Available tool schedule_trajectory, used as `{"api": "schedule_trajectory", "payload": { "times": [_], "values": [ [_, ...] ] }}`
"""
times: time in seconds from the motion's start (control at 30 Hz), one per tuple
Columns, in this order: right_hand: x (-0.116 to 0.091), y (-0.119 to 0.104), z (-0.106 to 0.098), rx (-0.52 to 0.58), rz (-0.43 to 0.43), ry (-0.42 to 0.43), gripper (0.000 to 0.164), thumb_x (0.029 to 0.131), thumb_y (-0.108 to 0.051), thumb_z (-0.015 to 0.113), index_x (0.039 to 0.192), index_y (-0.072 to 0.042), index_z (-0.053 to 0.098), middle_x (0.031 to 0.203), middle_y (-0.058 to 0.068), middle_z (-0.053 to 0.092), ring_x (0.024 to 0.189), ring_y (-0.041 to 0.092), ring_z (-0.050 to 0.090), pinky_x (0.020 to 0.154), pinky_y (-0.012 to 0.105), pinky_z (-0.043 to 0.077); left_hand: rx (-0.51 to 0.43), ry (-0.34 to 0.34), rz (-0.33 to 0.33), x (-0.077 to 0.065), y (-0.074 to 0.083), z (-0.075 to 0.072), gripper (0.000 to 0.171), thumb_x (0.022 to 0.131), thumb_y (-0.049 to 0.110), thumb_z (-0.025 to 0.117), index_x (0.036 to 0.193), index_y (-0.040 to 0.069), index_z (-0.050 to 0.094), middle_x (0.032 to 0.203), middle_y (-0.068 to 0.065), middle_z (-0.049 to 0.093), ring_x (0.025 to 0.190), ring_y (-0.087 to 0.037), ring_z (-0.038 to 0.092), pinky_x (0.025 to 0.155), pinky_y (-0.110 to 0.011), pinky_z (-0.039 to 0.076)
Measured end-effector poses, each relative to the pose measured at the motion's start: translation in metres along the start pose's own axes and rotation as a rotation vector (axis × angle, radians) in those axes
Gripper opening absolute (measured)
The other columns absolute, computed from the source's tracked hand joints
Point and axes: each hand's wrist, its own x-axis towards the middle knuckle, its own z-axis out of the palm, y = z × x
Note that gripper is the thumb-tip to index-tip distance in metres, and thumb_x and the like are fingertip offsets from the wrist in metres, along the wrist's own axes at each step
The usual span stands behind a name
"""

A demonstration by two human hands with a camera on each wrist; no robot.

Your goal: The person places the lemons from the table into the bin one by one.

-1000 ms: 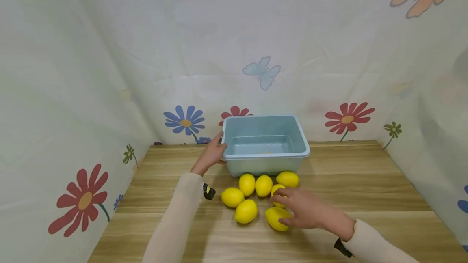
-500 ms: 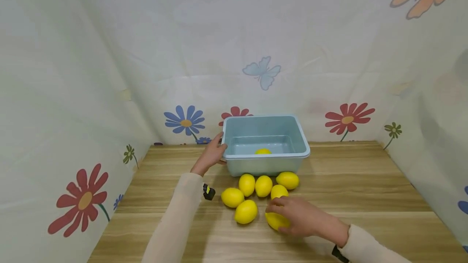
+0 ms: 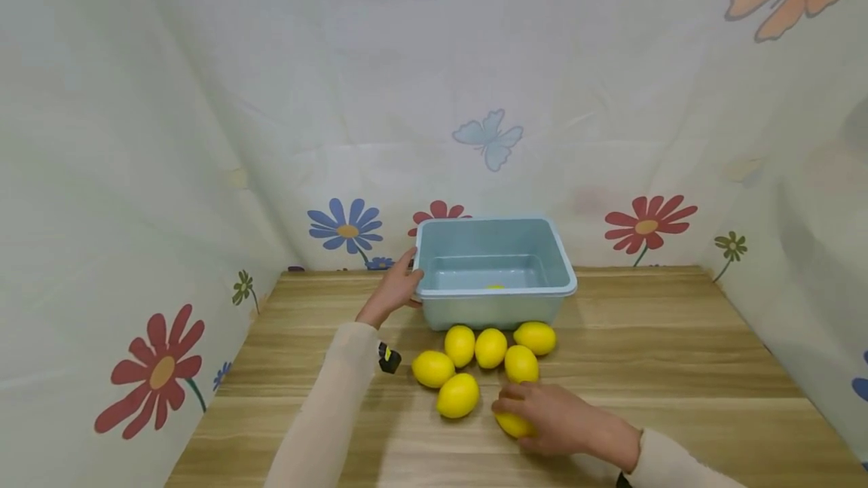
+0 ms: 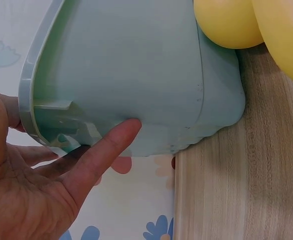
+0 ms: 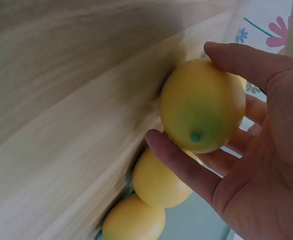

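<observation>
A light blue plastic basin [image 3: 491, 312] stands on the wooden table, against the back. My left hand [image 3: 392, 290] grips its left rim, thumb at the edge and fingers along the outer wall [image 4: 131, 65]. My right hand [image 3: 566, 422] lies over the nearest lemon [image 3: 513, 425]. In the right wrist view, thumb and fingers curve round this lemon [image 5: 201, 100], its green-tipped end showing. Several other lemons [image 3: 457, 396] lie in a loose group in front of the basin. Inside the basin, a sliver of another lemon [image 3: 496, 287] shows over the front rim.
The wood-grain table [image 3: 678, 337] ends at a pale curtain [image 3: 380, 96] printed with flowers and butterflies, which hangs behind and on both sides. One lemon [image 3: 521, 364] lies just beyond my right fingers. The basin's front wall stands close behind the back lemons.
My right hand has drawn back toward me and closed round the nearest lemon. The lemon inside the basin came further into view, then sank mostly behind the rim. My left hand stays put.
</observation>
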Motion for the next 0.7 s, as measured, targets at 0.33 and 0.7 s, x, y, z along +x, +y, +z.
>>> {"api": "schedule_trajectory", "payload": {
  "times": [0.33, 0.7],
  "values": [
    [0.004, -0.002, 0.005, 0.048, -0.003, -0.064, 0.055, 0.081, -0.033, 0.068, 0.132, -0.028, 0.049, 0.123, -0.001, 0.054, 0.105, 0.016, 0.057, 0.079, 0.034, 0.054, 0.011, 0.004, -0.003, -0.001, 0.001, 0.0, 0.063, 0.096, 0.029, 0.041, 0.151, 0.022, 0.011, 0.153, -0.012, 0.025, 0.117, -0.035, 0.053, 0.061, -0.037, 0.059],
    [0.005, -0.001, 0.013, 0.043, -0.029, -0.03, 0.052, 0.078, -0.031, 0.072, 0.125, -0.03, 0.051, 0.11, -0.007, 0.051, 0.084, 0.005, 0.049, 0.06, 0.02, 0.045, 0.009, -0.01, -0.012, -0.001, 0.0, 0.0, 0.063, 0.096, 0.03, 0.04, 0.151, 0.022, 0.011, 0.152, -0.008, 0.027, 0.116, -0.033, 0.054, 0.065, -0.04, 0.059]
  ]
}}
